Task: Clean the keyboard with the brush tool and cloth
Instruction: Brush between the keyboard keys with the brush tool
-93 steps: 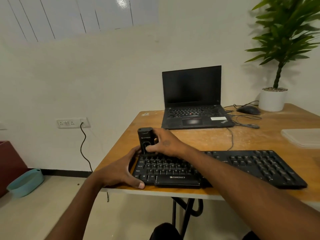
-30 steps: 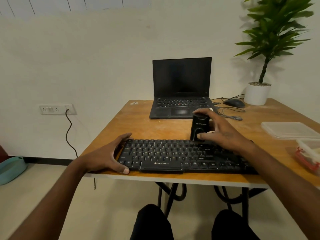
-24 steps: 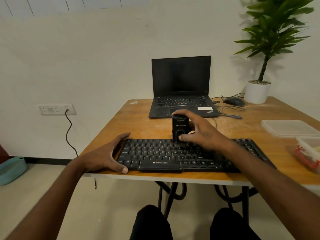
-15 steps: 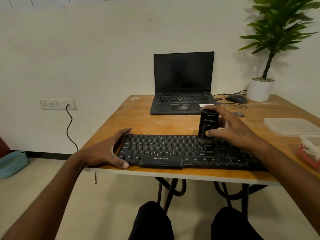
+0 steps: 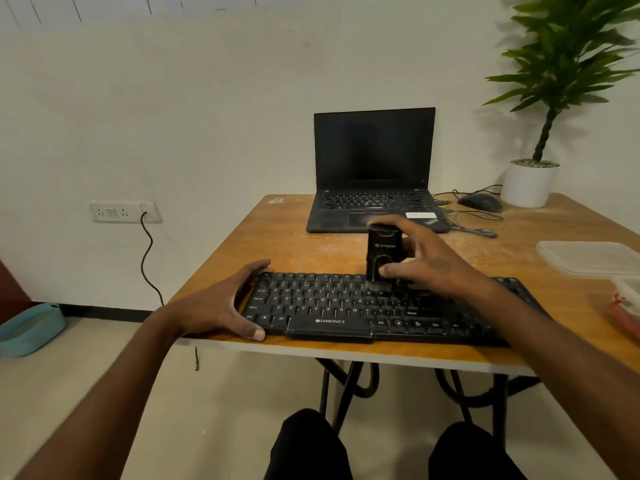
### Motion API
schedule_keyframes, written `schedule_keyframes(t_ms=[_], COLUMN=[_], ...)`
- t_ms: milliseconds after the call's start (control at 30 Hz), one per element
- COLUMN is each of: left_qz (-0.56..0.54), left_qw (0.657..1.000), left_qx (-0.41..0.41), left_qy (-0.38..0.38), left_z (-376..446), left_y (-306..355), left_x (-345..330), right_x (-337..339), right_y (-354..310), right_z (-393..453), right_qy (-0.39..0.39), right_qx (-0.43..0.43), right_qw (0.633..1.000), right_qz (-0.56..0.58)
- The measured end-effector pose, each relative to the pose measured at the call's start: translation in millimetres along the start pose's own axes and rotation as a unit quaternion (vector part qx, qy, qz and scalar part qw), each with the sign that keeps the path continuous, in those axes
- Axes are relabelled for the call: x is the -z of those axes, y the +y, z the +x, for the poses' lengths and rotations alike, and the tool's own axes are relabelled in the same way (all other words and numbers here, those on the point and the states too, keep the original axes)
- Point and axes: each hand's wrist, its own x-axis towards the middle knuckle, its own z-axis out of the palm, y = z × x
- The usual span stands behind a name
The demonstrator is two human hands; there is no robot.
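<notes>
1. keyboard (image 5: 346, 306): black, lies flat along the near edge of the wooden worktop (image 5: 277, 244); all places below are given relative to it
2. brush tool (image 5: 383, 252): black upright block, lower end down on the upper key rows about mid-length of the keyboard; bristles blurred, can't tell how they sit on the keys
3. right hand (image 5: 429, 263): grip pinches the brush tool; forefinger over its top, thumb on its front face, other fingers spread behind it; forearm crosses the right half of the keyboard
4. left hand (image 5: 221, 303): grip spread round the keyboard's left end; thumb on the near-left corner, fingers reaching round the far-left corner; palm on the worktop
5. laptop (image 5: 374, 174): open, screen dark, behind the keyboard, well apart from it
6. mouse (image 5: 479, 202) with cable and white-potted plant (image 5: 528, 183): far right behind the keyboard, beyond the laptop
7. clear lid (image 5: 588, 258) and a red-trimmed container (image 5: 627, 306): right of the keyboard, at the frame edge
8. cloth: can't make one out
</notes>
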Motion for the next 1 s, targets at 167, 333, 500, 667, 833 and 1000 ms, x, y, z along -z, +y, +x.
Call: schedule_keyframes(t_ms=[167, 333, 500, 667, 833, 1000], left_qz=[0.006, 0.006, -0.001, -0.016, -0.034, -0.033], left_qw=[1.000, 1.000, 1.000, 1.000, 0.999, 0.999], left_qx=[0.000, 0.002, -0.007, -0.009, -0.024, -0.021], left_qy=[0.003, 0.000, 0.001, -0.001, -0.001, -0.004], left_z=[0, -1, 2, 3, 1, 1], left_y=[1, 3, -1, 0, 2, -1], left_x=[-1, 0, -2, -1, -1, -1], right_x=[-44, -62, -38, -94, -135, -118], right_y=[-19, -28, -19, -34, -53, -43], right_z=[21, 38, 25, 57, 83, 75], right_qy=[-0.032, -0.044, -0.029, -0.055, -0.056, -0.062], right_qx=[0.045, 0.057, 0.055, 0.091, 0.111, 0.086], right_qw=[0.998, 0.997, 0.996, 0.992, 0.991, 0.994], right_qz=[0.010, -0.018, -0.058, -0.070, -0.058, -0.009])
